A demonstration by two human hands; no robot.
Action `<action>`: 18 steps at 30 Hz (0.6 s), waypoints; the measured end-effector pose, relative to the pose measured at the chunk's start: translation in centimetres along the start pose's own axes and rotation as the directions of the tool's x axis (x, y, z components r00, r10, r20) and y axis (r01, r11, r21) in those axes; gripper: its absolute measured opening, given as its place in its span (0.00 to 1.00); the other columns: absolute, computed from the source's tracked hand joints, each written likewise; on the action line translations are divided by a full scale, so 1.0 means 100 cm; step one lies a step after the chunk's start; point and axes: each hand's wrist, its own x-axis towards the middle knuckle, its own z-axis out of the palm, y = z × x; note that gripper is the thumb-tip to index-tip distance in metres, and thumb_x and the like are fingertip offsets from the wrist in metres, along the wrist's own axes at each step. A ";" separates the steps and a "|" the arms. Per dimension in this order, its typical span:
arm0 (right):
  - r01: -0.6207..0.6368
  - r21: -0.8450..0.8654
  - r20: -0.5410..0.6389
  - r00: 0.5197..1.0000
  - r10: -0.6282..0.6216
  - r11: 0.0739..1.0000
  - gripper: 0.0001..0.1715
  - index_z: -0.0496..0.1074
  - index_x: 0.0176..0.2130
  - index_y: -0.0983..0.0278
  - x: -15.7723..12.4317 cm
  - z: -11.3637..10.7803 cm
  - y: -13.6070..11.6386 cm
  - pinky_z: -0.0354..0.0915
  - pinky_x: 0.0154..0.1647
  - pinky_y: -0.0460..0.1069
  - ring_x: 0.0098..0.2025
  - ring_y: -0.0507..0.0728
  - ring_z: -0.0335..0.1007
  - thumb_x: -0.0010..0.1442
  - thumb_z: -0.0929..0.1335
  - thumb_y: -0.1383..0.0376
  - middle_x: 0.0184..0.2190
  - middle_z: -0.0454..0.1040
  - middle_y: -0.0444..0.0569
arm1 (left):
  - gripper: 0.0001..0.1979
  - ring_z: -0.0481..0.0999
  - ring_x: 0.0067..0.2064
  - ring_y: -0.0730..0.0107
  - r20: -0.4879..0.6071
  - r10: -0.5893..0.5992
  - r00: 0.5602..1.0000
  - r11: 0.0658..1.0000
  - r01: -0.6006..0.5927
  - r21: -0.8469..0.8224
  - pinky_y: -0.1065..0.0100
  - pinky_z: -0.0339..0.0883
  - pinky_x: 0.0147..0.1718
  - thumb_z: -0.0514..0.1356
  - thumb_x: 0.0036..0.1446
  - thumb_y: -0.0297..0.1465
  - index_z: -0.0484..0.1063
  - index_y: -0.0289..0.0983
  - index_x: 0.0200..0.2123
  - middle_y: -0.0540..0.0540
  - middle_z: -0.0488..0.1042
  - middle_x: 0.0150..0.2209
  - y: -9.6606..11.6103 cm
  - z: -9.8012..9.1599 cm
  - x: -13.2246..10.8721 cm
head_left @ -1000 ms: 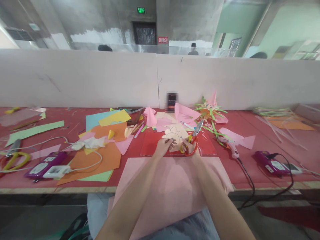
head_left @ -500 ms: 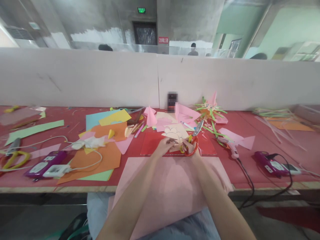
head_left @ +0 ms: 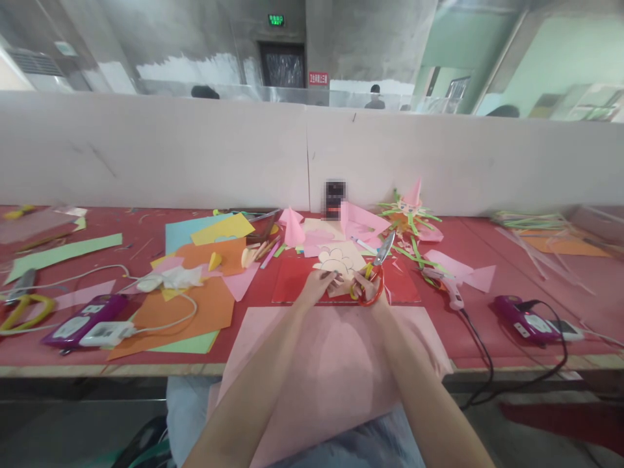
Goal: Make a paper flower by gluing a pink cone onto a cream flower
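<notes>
My left hand (head_left: 319, 286) pinches the lower left edge of a cream paper (head_left: 345, 255) with a scalloped, cloud-like outline drawn on it. At the paper's right side, my right hand (head_left: 366, 286) is closed around scissors (head_left: 385, 249) with red and yellow handles. Their blades point up and away to the right, clear of the outline. The right fingertips also seem to touch the paper's edge. Beneath the paper lies a red board (head_left: 292, 279). Pink paper (head_left: 312, 364) covers the table edge and my lap under my forearms.
Orange sheets (head_left: 195, 318), a purple power strip (head_left: 88, 318) and white cables lie at left. A pink cone (head_left: 293, 227) stands behind. On the right are a paper figure (head_left: 410, 208), a glue gun (head_left: 453, 292) with a black cord, and another purple strip (head_left: 526, 320).
Both hands stay nearly in place on the paper and scissors. The paper is tilted slightly and the whole view has shifted a little.
</notes>
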 end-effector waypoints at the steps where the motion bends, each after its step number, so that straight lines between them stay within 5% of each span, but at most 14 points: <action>1: -0.001 0.000 0.001 1.000 0.001 1.000 0.19 0.63 0.19 0.63 0.000 0.000 0.000 0.53 0.08 0.44 0.09 0.45 0.53 0.39 0.73 0.55 0.14 0.67 0.39 | 0.13 0.71 0.23 0.76 0.001 -0.005 1.000 1.000 0.005 -0.003 0.76 0.64 0.20 0.58 0.49 0.36 0.73 0.31 0.29 0.43 0.77 0.28 0.001 0.000 -0.001; 8: -0.007 0.015 -0.034 0.999 0.008 1.000 0.20 0.61 0.21 0.63 -0.005 0.003 -0.004 0.48 0.08 0.43 0.08 0.44 0.47 0.45 0.69 0.51 0.14 0.64 0.38 | 0.11 0.73 0.24 0.75 -0.013 0.024 1.000 1.000 -0.024 -0.008 0.74 0.66 0.25 0.57 0.50 0.33 0.74 0.31 0.29 0.43 0.78 0.28 -0.004 0.000 0.002; 13: -0.023 0.042 -0.036 0.999 0.025 0.999 0.23 0.64 0.28 0.62 -0.017 0.009 -0.016 0.50 0.11 0.43 0.12 0.45 0.51 0.47 0.67 0.45 0.19 0.65 0.39 | 0.12 0.73 0.23 0.74 -0.079 0.054 0.995 0.998 -0.056 -0.021 0.73 0.65 0.24 0.56 0.51 0.34 0.73 0.30 0.31 0.43 0.78 0.27 -0.006 0.000 0.002; 18: -0.063 -0.110 -0.034 0.998 0.060 0.992 0.24 0.66 0.28 0.63 -0.018 0.012 -0.022 0.52 0.12 0.42 0.13 0.45 0.52 0.45 0.69 0.46 0.16 0.57 0.36 | 0.14 0.74 0.24 0.73 -0.189 0.067 0.980 0.995 -0.079 -0.057 0.73 0.64 0.23 0.56 0.52 0.37 0.73 0.30 0.31 0.41 0.77 0.28 0.009 0.002 0.008</action>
